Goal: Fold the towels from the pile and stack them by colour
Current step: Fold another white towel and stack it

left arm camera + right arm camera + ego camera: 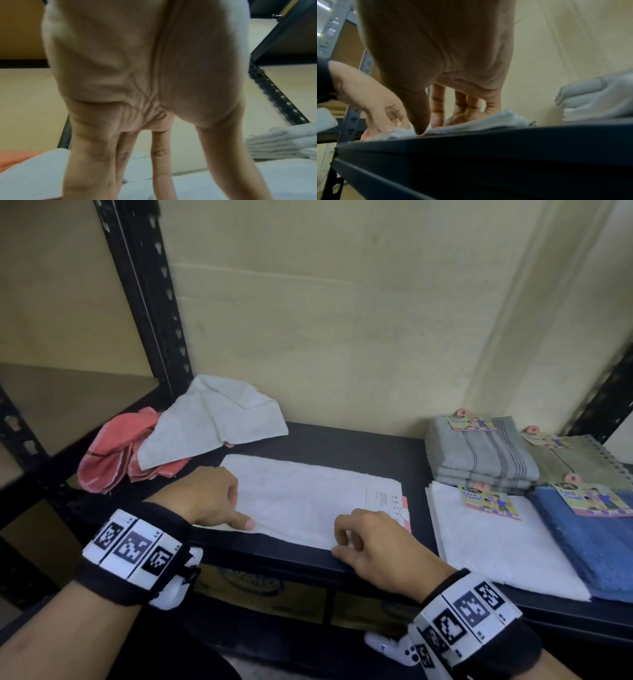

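A white towel (301, 494) lies flat along the middle of the black shelf (346, 440), its paper label (387, 501) at the right end. My left hand (239, 515) rests on the towel's left end, its straight spread fingers (92, 162) pressing down and the thumb lying along the near edge. At the near right corner my right hand (337, 542) pinches the towel's near edge (505, 117) between thumb (419, 121) and bent fingers. The pile sits at the back left: a crumpled pale towel (212, 422) lying over pink ones (109, 453).
Folded stacks fill the right of the shelf: grey striped (479, 457), olive (575, 463), white (493, 535) and blue (589, 546), each with a paper label on top. A black upright post (144, 296) rises at the left, the wall stands close behind, and a cardboard box (260, 587) sits below.
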